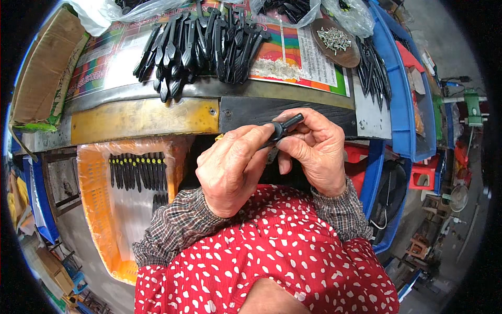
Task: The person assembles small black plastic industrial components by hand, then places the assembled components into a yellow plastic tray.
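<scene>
My left hand (232, 166) grips a black plastic piece (291, 121) with a narrow stem, held just above the bench's near edge. Thumb and fingers of my right hand (316, 149) are closed around its other side, so much of the piece is hidden. A bit of yellow (219, 137) shows beside my left fingers. Beyond my hands, a heap of long black plastic handles (201, 47) lies on the bench. To its right sits a round brown dish (348, 56) of small silvery metal pieces, with thin black parts (373, 73) next to it.
An orange basket (97, 209), lined with clear plastic, stands lower left with rows of black pieces (138, 172) with yellow-green dots. A cardboard box (44, 70) is at the left, blue bins (402, 104) at the right. Plastic bags (345, 15) lie along the far side.
</scene>
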`<action>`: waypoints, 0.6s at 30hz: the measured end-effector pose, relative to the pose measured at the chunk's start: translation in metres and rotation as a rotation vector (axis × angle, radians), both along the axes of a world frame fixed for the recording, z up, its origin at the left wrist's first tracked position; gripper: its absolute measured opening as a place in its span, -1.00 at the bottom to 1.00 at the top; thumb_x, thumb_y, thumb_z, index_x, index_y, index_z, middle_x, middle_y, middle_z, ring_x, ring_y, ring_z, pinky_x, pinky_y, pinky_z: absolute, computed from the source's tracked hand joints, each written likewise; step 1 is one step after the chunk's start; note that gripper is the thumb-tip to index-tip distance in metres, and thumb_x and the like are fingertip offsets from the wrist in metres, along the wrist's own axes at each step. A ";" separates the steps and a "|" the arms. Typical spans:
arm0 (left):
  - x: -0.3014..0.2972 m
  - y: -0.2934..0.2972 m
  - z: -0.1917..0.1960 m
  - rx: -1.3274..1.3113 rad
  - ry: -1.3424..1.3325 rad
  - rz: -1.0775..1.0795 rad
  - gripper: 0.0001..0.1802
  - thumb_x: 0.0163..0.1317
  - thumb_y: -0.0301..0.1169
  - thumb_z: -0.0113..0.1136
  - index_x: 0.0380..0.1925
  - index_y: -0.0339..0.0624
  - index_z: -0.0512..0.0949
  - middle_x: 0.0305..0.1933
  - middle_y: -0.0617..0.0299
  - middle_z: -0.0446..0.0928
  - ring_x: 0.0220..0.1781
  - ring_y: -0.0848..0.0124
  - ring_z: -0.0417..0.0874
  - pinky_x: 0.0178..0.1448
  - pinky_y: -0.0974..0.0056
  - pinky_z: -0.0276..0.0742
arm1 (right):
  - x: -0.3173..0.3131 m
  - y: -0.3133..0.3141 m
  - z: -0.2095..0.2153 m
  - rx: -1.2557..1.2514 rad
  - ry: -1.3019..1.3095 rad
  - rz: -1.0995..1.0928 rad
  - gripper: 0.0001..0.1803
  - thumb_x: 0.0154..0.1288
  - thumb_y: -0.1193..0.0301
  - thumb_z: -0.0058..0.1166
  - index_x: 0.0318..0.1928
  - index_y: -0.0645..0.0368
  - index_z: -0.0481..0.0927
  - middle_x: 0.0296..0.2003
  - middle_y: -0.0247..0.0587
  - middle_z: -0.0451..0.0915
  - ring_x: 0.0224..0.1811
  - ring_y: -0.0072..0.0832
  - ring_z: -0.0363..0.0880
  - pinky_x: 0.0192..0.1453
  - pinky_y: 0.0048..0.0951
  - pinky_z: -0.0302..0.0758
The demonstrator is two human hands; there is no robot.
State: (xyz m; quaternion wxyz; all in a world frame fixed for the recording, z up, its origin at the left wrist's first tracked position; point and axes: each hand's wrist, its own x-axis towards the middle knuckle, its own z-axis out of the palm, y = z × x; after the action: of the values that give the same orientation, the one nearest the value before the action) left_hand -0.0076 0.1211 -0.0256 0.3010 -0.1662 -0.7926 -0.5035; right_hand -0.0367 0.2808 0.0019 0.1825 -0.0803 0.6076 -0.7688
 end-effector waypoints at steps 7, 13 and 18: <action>0.004 -0.004 0.004 -0.099 -0.039 -0.061 -0.63 -0.04 -0.74 0.22 -0.15 -0.33 0.55 -0.29 -0.04 0.57 -0.29 0.17 0.65 -0.24 0.30 0.56 | 0.002 0.000 0.000 0.007 -0.006 -0.006 -0.69 0.16 0.66 0.12 -0.06 0.33 0.46 -0.34 -0.27 0.53 -0.55 -0.66 0.50 -0.54 -0.69 0.48; 0.004 -0.006 0.002 -0.119 -0.033 -0.050 -0.63 -0.02 -0.73 0.21 -0.14 -0.33 0.55 -0.28 -0.04 0.56 -0.31 0.19 0.64 -0.27 0.32 0.55 | 0.002 -0.003 0.004 0.051 -0.019 -0.020 -0.68 0.16 0.65 0.13 -0.05 0.32 0.45 -0.31 -0.28 0.53 -0.52 -0.68 0.50 -0.53 -0.70 0.48; 0.003 -0.005 0.007 0.039 -0.141 -0.086 -0.65 -0.03 -0.74 0.18 -0.16 -0.31 0.55 -0.30 0.00 0.56 -0.32 0.22 0.64 -0.28 0.32 0.55 | 0.003 -0.004 0.006 0.093 -0.010 -0.002 -0.62 0.17 0.64 0.13 0.02 0.32 0.41 -0.29 -0.29 0.52 -0.44 -0.71 0.50 -0.49 -0.72 0.49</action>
State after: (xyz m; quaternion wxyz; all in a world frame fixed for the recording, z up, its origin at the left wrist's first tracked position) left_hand -0.0044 0.1158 -0.0184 0.2256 -0.1584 -0.7942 -0.5415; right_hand -0.0342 0.2766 0.0081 0.1882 -0.0672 0.6419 -0.7403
